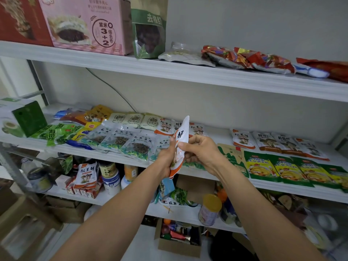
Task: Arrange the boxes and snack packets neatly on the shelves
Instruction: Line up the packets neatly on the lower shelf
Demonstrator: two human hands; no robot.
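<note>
Here the left hand (pixel 165 159) grips the lower part of a white and orange packet (pixel 183 129) at the centre of the frame, and the right hand (pixel 202 150) pinches its edge, probably to flatten it for the middle shelf (pixel 282 187).

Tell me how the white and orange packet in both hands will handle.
The packet is probably floppy: its top curves over above the left hand and right hand. Likely light, since a pinching grip holds it up. It should lie flat, not roll, like the matching packets on the middle shelf.
</note>
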